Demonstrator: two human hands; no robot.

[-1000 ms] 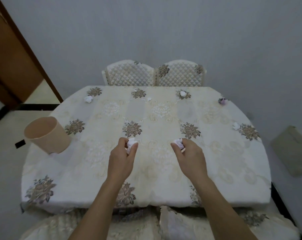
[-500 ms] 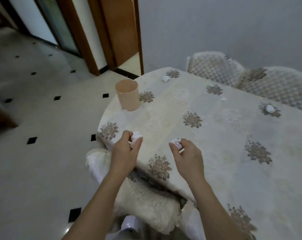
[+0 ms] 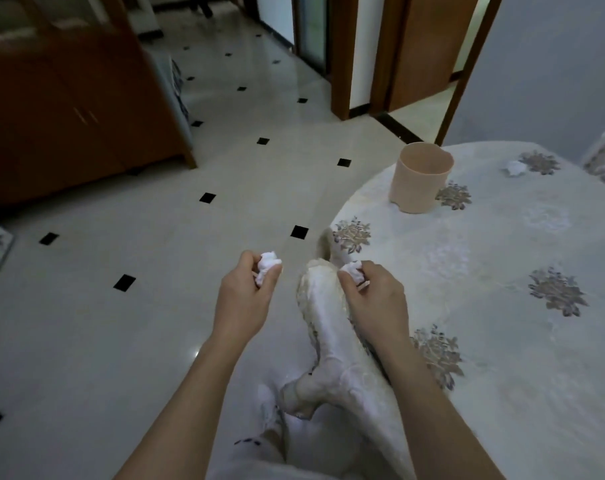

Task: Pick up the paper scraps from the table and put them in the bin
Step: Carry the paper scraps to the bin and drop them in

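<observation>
Carry step: left hand pinches crumpled white paper scrap over pale tiled floor; right hand pinches second white paper wad at near edge of floral-cloth table. Next, prob.: reach far-right to round beige plastic bin, release over rim.

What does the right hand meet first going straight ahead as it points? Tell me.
Probably only the tablecloth edge: the right hand, pinching a paper scrap, points across it toward the floor; the bin sits right of that line. Depth unclear.
</observation>
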